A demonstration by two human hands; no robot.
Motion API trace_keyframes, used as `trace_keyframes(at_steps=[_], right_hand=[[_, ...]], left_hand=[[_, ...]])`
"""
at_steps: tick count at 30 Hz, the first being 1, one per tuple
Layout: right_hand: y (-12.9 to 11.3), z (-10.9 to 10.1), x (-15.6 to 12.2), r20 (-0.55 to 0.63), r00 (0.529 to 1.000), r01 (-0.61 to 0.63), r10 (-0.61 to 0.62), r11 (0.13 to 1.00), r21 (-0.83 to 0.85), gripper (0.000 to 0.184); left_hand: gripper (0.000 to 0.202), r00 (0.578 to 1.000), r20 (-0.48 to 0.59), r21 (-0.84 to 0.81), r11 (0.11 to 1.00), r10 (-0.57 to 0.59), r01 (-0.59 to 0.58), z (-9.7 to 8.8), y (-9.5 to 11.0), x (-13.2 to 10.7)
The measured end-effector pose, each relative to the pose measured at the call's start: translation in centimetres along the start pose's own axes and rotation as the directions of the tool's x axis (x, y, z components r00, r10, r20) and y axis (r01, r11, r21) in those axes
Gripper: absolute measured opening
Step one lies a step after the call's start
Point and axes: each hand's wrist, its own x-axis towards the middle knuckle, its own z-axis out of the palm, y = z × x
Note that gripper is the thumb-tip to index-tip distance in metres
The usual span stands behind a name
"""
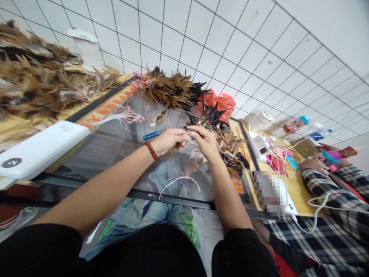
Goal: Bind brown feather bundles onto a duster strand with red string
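Observation:
Over the glass tabletop (121, 157), my left hand (172, 140) pinches a small bunch of brown feathers (174, 149), whose tips hang below the fingers. A bracelet of reddish-brown beads (151, 151) circles that wrist. My right hand (204, 141) meets it from the other side, its fingertips closed at the pale quill ends of the same feathers. Just left of my left hand lie blue thread snips (152, 134). One loose feather (159, 117) rests behind them. Black and brown feathers (211, 117) are heaped beyond and beside my right hand.
A bundle of brown feathers (170, 90) stands by the tiled wall near a red plastic bag (220, 103). White strips (123, 115) lie at left, with a white power bank (43, 150) nearer. A co-worker's plaid sleeve (319, 188) and cables (314, 227) are at right.

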Motion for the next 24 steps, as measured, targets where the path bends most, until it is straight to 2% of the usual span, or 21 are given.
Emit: trace_keyframes(at_steps=[4,8,11,15,18,21,24], right_hand=[[0.1,0.1,-0.1,0.02,1.0,-0.024,0.023,0.996,0.081,0.022],[-0.1,0.1,0.0,-0.074,0.997,-0.038,0.034,0.997,-0.065,0.018],[-0.3,0.6,0.1,-0.146,0.989,-0.027,0.0,0.983,-0.183,0.015],[-0.4,1.6,0.2,-0.176,0.984,-0.066,0.029,0.976,-0.207,0.018],[-0.3,0.8,0.3,-0.201,0.979,-0.07,0.027,0.975,-0.211,0.018],[-0.3,-2.3,0.4,-0.247,0.968,-0.125,0.045,0.938,-0.322,0.024],[-0.7,-5.6,0.7,-0.199,0.976,-0.186,0.084,0.795,-0.577,0.017]], left_hand=[[0.027,0.998,0.042,-0.007,0.999,-0.053,0.053,0.1,0.0,-0.1],[0.03,0.999,0.03,-0.059,0.997,-0.042,0.043,0.3,-0.1,0.0],[0.028,1.0,-0.021,-0.027,1.0,-0.003,0.002,0.5,-0.4,0.1],[0.029,0.997,-0.072,0.04,0.999,0.029,-0.026,0.5,-0.5,0.2],[0.024,0.987,-0.157,0.025,1.0,0.022,-0.018,0.4,-0.4,0.4],[0.022,0.924,-0.37,0.032,0.996,0.09,-0.084,0.0,-0.1,0.8],[0.024,0.839,-0.515,0.024,0.981,0.177,-0.192,-0.4,0.3,1.2]])
